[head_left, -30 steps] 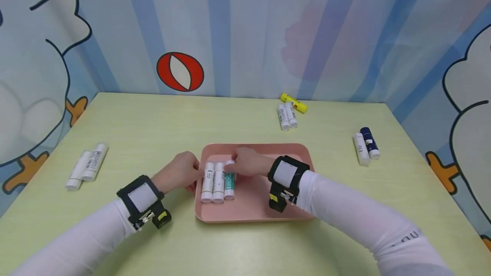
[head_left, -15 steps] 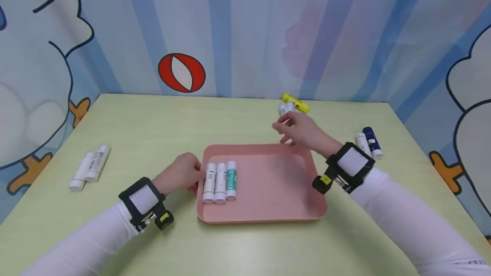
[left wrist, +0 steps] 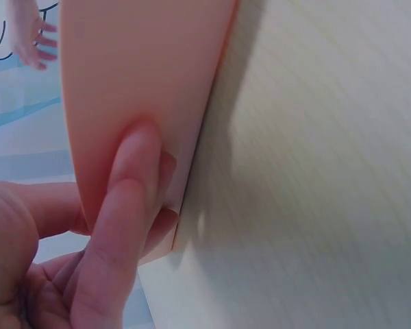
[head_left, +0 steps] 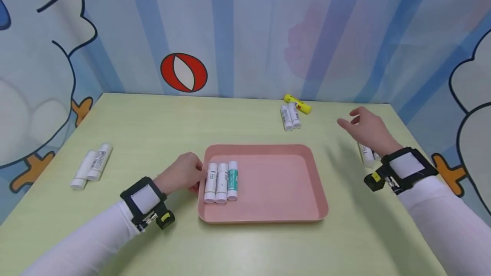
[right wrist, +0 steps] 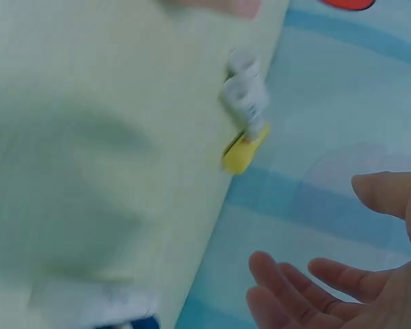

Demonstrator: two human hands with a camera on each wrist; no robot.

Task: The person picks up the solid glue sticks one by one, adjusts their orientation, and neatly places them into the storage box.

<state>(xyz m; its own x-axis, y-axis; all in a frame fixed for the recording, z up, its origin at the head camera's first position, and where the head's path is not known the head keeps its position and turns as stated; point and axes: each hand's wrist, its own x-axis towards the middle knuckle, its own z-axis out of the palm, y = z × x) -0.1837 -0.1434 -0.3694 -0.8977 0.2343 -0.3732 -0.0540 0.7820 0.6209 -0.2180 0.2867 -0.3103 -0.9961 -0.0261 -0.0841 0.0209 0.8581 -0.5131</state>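
My left hand (head_left: 182, 173) pinches the left rim of a pink tray (head_left: 281, 182). The left wrist view has its thumb at the rim and its fingers (left wrist: 133, 161) against the tray's outer wall. Inside, along the left side, three glue sticks lie side by side: two white ones (head_left: 210, 183) and one with a teal label (head_left: 232, 180). My right hand (head_left: 366, 127) hovers at the right with relaxed, parted fingers and holds nothing. Just below it in the head view, a white glue stick (head_left: 366, 156) is partly covered, and its dark blue neighbour (right wrist: 140, 323) shows in the right wrist view.
Two white glue sticks (head_left: 290, 116) lie at the back of the table, touching or close to a yellow one (head_left: 298, 104). Another white pair (head_left: 92, 166) lies at the left. A printed cloth backdrop (head_left: 253, 33) stands behind the table's far edge.
My right hand has let go of the teal-labelled glue stick in the tray, lifted out and moved right, past the back group, to above the right pair. My left hand stays on the tray rim.
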